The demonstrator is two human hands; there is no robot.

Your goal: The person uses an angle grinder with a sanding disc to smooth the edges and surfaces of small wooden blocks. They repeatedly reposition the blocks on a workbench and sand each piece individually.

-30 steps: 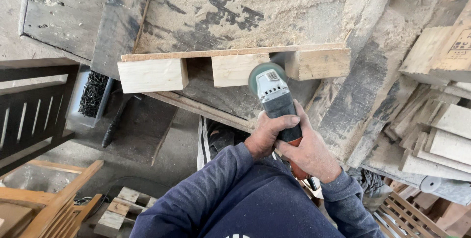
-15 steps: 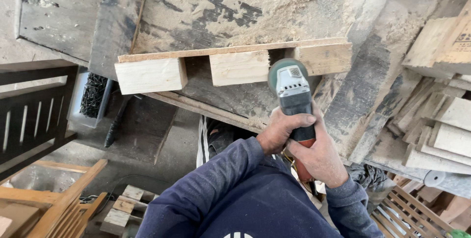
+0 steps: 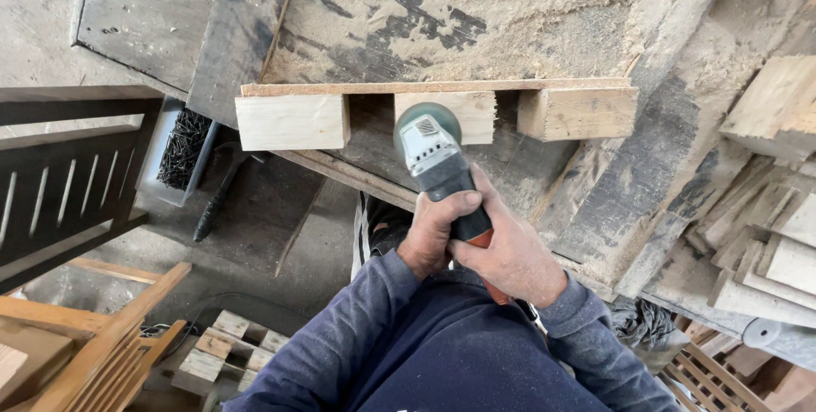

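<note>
A small pallet-like wooden piece (image 3: 544,87) lies on a sawdust-covered workbench (image 3: 476,13), a thin board with three pale blocks facing me. Both my hands grip a grey and orange angle grinder (image 3: 435,161). My left hand (image 3: 432,229) wraps around its body and my right hand (image 3: 512,256) holds the rear handle. The grinder's round green head rests against the left end of the middle block (image 3: 472,115). The left block (image 3: 291,121) and right block (image 3: 578,113) are untouched. My sleeves are dark blue.
A clear tray of black screws (image 3: 183,147) and a dark-handled tool (image 3: 217,200) sit below the bench at left. A dark slatted frame (image 3: 51,183) and orange wooden parts (image 3: 102,335) are at far left. Cut wood pieces (image 3: 765,234) pile up at right.
The grinder head went right to the gap beside the right block, then came back left onto the middle block's left end. Both hands kept their grip.
</note>
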